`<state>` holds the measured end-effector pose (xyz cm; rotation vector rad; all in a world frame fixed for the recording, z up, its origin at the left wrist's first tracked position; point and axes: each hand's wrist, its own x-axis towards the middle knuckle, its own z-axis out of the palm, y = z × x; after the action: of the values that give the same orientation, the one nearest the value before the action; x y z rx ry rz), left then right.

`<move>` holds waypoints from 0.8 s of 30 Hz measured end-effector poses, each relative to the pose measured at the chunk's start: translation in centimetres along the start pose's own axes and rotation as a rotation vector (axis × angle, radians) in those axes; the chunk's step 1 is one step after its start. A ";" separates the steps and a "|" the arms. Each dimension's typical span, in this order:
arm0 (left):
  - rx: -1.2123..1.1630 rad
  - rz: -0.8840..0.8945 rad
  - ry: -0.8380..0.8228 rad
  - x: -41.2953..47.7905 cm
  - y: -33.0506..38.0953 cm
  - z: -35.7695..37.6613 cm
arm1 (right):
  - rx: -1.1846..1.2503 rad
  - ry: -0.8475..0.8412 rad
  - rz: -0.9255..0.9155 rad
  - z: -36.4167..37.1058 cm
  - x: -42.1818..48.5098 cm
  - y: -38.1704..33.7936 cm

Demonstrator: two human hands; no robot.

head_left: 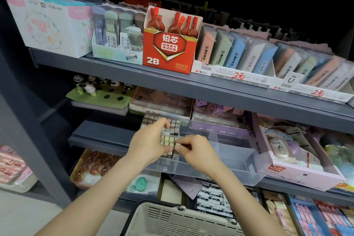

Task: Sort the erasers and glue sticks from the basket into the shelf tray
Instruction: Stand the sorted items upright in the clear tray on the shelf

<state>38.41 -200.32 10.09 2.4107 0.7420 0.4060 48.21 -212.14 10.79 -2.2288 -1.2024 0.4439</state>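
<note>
So the person had both hands in the clear tray (231, 161) on the middle shelf. The erasers (169, 142), little beige and grey blocks packed in rows, sat in its left compartment. The left hand (147, 145) was curled round the front of the block, thumb on the near side. The right hand (195, 151) pinched the same block's right edge with thumb and forefinger, right by the divider. The cream basket (172, 220) sat below, near the bottom edge, with its contents out of sight.
</note>
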 end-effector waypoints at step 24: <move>-0.435 -0.040 -0.041 -1.5 1.1 -1.9 | 0.594 0.227 0.087 -0.9 -1.1 -1.3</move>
<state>36.86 -201.09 12.04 1.9876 0.6100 0.4484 47.20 -212.80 12.34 -1.7611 -0.7339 0.4904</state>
